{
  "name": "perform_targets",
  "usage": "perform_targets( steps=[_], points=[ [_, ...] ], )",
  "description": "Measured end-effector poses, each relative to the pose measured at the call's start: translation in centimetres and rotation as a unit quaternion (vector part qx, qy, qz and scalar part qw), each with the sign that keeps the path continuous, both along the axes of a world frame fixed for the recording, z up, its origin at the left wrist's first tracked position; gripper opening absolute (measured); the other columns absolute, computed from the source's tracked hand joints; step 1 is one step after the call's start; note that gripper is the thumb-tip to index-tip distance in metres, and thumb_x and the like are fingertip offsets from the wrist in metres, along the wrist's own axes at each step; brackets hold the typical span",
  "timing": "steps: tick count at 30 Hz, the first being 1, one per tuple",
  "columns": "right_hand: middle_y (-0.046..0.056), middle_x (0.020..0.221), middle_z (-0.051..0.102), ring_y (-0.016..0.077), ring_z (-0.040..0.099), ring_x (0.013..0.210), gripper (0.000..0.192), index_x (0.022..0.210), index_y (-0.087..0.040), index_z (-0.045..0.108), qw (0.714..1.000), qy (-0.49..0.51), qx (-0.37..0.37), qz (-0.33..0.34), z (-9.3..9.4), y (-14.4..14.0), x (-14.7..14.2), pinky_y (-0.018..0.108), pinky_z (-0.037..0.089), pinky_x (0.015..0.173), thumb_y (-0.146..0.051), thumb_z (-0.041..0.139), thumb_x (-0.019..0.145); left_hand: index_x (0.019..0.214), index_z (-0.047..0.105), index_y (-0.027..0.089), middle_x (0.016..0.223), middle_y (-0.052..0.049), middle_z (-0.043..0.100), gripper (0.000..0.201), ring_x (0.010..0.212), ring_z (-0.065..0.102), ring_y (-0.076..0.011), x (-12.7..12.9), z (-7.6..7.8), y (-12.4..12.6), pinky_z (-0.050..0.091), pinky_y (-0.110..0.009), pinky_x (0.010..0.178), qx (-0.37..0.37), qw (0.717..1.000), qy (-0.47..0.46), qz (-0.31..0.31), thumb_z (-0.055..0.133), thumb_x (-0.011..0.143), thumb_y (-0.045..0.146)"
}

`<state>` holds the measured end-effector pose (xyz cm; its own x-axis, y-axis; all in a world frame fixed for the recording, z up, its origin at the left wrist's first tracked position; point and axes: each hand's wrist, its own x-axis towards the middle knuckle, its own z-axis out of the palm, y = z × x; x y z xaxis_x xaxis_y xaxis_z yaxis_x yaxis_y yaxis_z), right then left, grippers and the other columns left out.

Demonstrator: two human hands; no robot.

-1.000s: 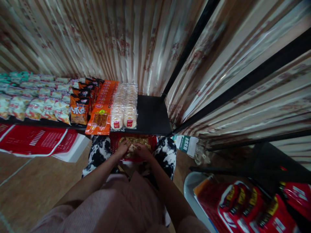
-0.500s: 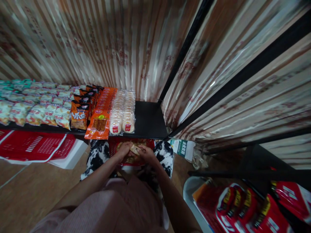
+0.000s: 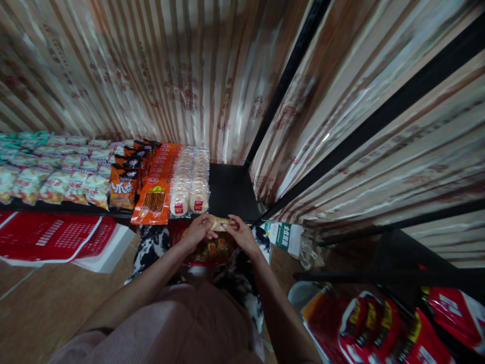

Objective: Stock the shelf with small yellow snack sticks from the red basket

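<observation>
Between both hands, just at the front edge of the black shelf (image 3: 231, 194), is a small pale-yellow snack packet (image 3: 220, 223). My left hand (image 3: 200, 230) pinches its left end, and my right hand (image 3: 240, 233) grips the right end. Below them a red bag (image 3: 206, 260) with several wrapped snacks inside rests between my knees, partly covered by the hands. Two columns of clear-wrapped round white crackers (image 3: 189, 187) stand on the shelf nearest my hands. Left of those lies an orange packet of brown sticks (image 3: 155, 197).
Orange-black snack bags (image 3: 123, 187) and rows of pale snack bags (image 3: 60, 184) fill the shelf's left part. Under it is a red-and-white carton (image 3: 76, 235). Black posts (image 3: 288, 81) rise before a striped curtain (image 3: 182, 65). Red packages (image 3: 382, 323) sit at lower right.
Both hands have risen from above the red bag toward the shelf edge, bringing the packet up with them. More of the snacks inside the bag shows now.
</observation>
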<state>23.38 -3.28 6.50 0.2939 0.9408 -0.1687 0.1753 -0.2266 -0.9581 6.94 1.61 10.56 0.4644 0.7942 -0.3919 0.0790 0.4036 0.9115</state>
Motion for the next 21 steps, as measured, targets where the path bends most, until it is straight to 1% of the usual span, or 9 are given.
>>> perform_targets(
  steps=[4,6,8,9,11,13,15,19,21],
  points=[
    [0.003,0.089,0.065,0.0130,0.061,0.069,0.044,0.108,-0.021,0.059,0.997,-0.067,-0.018,-0.021,0.5,0.7,0.3,0.026,0.051,0.065,-0.041,0.063,0.069,0.100,0.050,0.016,0.086,-0.002,0.061,0.026,0.056,0.061,-0.0079,0.3,0.5,0.2,0.042,-0.018,0.052,0.019,1.000,-0.017,0.011,0.054,0.079,0.032],
    [0.002,0.086,0.065,0.0130,0.060,0.067,0.044,0.106,-0.021,0.060,0.995,-0.096,-0.027,-0.028,0.8,1.0,0.4,0.026,0.050,0.063,-0.044,0.063,0.069,0.102,0.050,0.016,0.090,-0.003,0.061,0.029,0.059,0.060,-0.0086,0.4,0.6,0.3,0.044,-0.019,0.055,0.043,0.999,-0.013,0.015,0.055,0.078,0.032],
    [0.000,0.077,0.064,0.0129,0.060,0.063,0.046,0.107,-0.020,0.059,0.994,-0.099,-0.036,-0.032,1.1,1.3,0.2,0.025,0.050,0.060,-0.046,0.063,0.069,0.104,0.049,0.017,0.093,-0.003,0.062,0.030,0.061,0.060,-0.0095,0.5,0.4,0.5,0.044,-0.020,0.057,0.071,0.997,-0.005,0.017,0.055,0.078,0.031],
    [-0.001,0.071,0.062,0.0127,0.059,0.061,0.047,0.108,-0.019,0.058,0.995,-0.082,-0.040,-0.030,1.2,1.4,0.1,0.025,0.049,0.058,-0.046,0.062,0.069,0.105,0.049,0.017,0.094,-0.003,0.062,0.030,0.062,0.060,-0.0098,0.5,0.3,0.6,0.045,-0.021,0.058,0.086,0.996,-0.001,0.017,0.054,0.078,0.031],
    [-0.002,0.066,0.060,0.0125,0.059,0.059,0.050,0.111,-0.017,0.055,0.999,-0.015,-0.036,-0.020,1.2,1.8,-0.2,0.024,0.048,0.055,-0.046,0.061,0.070,0.106,0.050,0.017,0.096,-0.003,0.062,0.030,0.064,0.060,-0.0101,0.6,-0.1,0.7,0.045,-0.021,0.059,0.111,0.994,0.010,0.013,0.052,0.078,0.028],
    [-0.002,0.069,0.060,0.0124,0.061,0.061,0.052,0.112,-0.017,0.052,0.997,0.072,-0.017,-0.012,1.1,2.1,-0.4,0.024,0.050,0.057,-0.043,0.062,0.068,0.107,0.050,0.017,0.094,-0.003,0.062,0.030,0.065,0.060,-0.0107,0.7,-0.5,0.8,0.046,-0.021,0.062,0.137,0.990,0.026,0.004,0.051,0.078,0.025],
    [-0.001,0.074,0.062,0.0127,0.063,0.067,0.052,0.109,-0.017,0.053,0.989,0.146,-0.001,-0.011,0.9,2.3,-0.6,0.025,0.052,0.063,-0.039,0.067,0.064,0.106,0.051,0.016,0.093,-0.003,0.062,0.030,0.072,0.060,-0.0125,0.7,-0.8,0.8,0.048,-0.023,0.068,0.183,0.982,0.045,-0.002,0.050,0.077,0.022],
    [0.001,0.083,0.066,0.0145,0.064,0.077,0.046,0.100,-0.021,0.059,0.966,0.258,0.007,-0.006,0.9,2.6,-0.6,0.028,0.052,0.075,-0.033,0.074,0.058,0.106,0.054,0.019,0.107,-0.004,0.060,0.029,0.094,0.058,-0.0166,0.7,-1.1,0.5,0.047,-0.028,0.083,0.309,0.948,0.077,-0.014,0.049,0.078,0.019],
    [0.001,0.088,0.067,0.0161,0.064,0.082,0.042,0.096,-0.022,0.061,0.951,0.308,0.015,-0.020,1.0,2.6,-0.5,0.029,0.052,0.078,-0.029,0.075,0.057,0.107,0.054,0.020,0.113,-0.005,0.058,0.029,0.103,0.054,-0.0171,0.8,-1.2,0.4,0.045,-0.031,0.089,0.357,0.930,0.084,-0.021,0.047,0.078,0.017]
  ],
)
